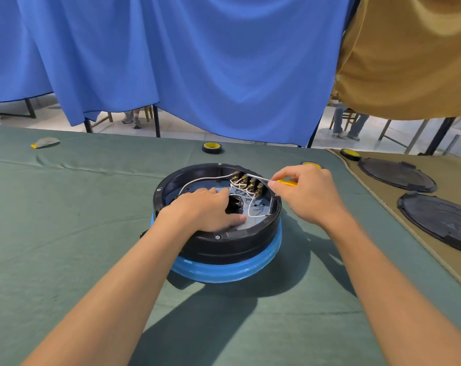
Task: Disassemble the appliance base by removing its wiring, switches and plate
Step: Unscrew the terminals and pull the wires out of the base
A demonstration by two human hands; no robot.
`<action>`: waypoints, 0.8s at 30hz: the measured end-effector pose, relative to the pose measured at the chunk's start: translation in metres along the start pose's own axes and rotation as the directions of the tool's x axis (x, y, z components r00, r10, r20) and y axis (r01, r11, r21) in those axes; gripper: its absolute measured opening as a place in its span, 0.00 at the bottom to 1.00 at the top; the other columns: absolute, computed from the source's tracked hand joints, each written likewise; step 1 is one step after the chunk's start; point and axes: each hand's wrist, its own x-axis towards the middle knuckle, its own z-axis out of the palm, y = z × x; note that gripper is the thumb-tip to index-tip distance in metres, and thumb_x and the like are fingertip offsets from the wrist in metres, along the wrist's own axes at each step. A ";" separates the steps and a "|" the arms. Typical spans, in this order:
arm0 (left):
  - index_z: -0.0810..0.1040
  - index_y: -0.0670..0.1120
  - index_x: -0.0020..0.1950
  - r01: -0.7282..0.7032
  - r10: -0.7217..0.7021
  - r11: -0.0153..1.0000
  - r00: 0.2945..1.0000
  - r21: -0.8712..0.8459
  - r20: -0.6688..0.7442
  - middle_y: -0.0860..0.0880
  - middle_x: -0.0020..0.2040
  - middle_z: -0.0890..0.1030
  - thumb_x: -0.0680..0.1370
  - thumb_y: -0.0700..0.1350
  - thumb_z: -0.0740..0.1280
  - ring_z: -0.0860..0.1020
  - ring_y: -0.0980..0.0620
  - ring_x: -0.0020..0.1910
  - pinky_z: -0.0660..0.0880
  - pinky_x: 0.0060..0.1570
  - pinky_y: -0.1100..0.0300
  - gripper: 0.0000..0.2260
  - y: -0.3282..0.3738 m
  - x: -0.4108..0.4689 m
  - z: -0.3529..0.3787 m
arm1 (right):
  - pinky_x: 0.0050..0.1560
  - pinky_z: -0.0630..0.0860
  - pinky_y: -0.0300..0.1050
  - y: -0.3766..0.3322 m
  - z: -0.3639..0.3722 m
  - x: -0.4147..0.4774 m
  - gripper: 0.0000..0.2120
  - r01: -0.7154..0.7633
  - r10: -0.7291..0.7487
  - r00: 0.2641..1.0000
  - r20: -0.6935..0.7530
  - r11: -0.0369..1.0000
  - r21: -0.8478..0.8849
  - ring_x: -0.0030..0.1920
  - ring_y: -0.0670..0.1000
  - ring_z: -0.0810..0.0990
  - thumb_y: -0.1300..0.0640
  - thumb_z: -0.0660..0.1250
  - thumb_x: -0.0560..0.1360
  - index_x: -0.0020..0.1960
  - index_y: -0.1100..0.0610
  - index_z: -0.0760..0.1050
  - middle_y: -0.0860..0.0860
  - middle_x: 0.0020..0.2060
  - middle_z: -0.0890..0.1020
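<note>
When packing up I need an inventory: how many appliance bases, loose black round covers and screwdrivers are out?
Appliance base: 1
Loose black round covers: 2
Screwdriver: 1, gripped by the right hand
Total: 4

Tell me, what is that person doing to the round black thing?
A person is taking apart a round black appliance base with a blue band. Their left hand presses inside it, and their right hand holds a yellow-handled screwdriver, its tip at the brass-tipped switches. The white wires are not off yet.
</note>
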 end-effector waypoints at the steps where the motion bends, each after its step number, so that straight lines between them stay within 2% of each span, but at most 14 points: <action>1: 0.55 0.49 0.78 -0.004 0.004 1.000 1.000 0.007 0.009 0.46 0.77 0.60 0.75 0.71 0.53 0.60 0.44 0.75 0.64 0.69 0.43 0.39 0.000 0.000 0.000 | 0.55 0.74 0.51 0.000 0.000 0.001 0.05 -0.005 0.004 1.000 -0.014 1.000 -0.016 0.53 0.57 0.76 0.47 0.67 0.74 0.45 0.44 0.83 0.45 0.40 0.77; 4: 0.53 0.49 0.78 -0.005 0.004 0.999 1.000 0.047 0.029 0.46 0.78 0.59 0.75 0.71 0.52 0.58 0.43 0.76 0.62 0.69 0.42 0.39 0.002 0.000 -0.001 | 0.56 0.75 0.51 0.001 0.001 0.003 0.07 -0.020 0.020 0.999 -0.029 1.000 -0.016 0.54 0.56 0.76 0.47 0.67 0.74 0.46 0.45 0.84 0.46 0.41 0.79; 7: 0.53 0.48 0.78 0.002 -0.004 0.998 1.000 0.063 0.027 0.45 0.78 0.58 0.75 0.71 0.51 0.58 0.43 0.76 0.62 0.69 0.42 0.39 0.002 -0.001 0.000 | 0.57 0.75 0.52 0.000 0.004 0.005 0.08 -0.017 0.016 1.000 -0.018 0.999 -0.052 0.57 0.56 0.75 0.47 0.67 0.75 0.47 0.46 0.84 0.48 0.47 0.84; 10: 0.52 0.49 0.78 0.001 -0.003 0.998 1.000 0.068 0.028 0.45 0.78 0.58 0.75 0.71 0.51 0.58 0.42 0.76 0.62 0.69 0.41 0.39 0.002 -0.001 -0.001 | 0.55 0.74 0.51 -0.002 0.006 0.008 0.09 0.006 -0.009 1.000 -0.021 0.994 -0.110 0.57 0.57 0.74 0.48 0.65 0.76 0.48 0.46 0.84 0.49 0.50 0.84; 17: 0.50 0.50 0.79 -0.005 0.003 0.997 1.000 0.077 0.026 0.46 0.79 0.57 0.75 0.71 0.51 0.57 0.43 0.76 0.61 0.70 0.41 0.39 0.003 -0.002 -0.001 | 0.51 0.76 0.53 -0.007 0.000 0.013 0.10 0.056 -0.056 0.998 0.009 0.973 -0.222 0.55 0.57 0.74 0.49 0.65 0.77 0.50 0.48 0.84 0.51 0.51 0.84; 24: 0.50 0.50 0.79 -0.010 0.009 0.997 1.000 0.076 0.017 0.46 0.79 0.57 0.75 0.72 0.51 0.57 0.43 0.76 0.61 0.69 0.40 0.39 0.002 -0.001 0.000 | 0.47 0.78 0.53 -0.019 -0.011 0.028 0.07 0.110 -0.081 0.992 0.096 0.931 -0.347 0.49 0.57 0.77 0.50 0.67 0.75 0.46 0.47 0.84 0.52 0.46 0.84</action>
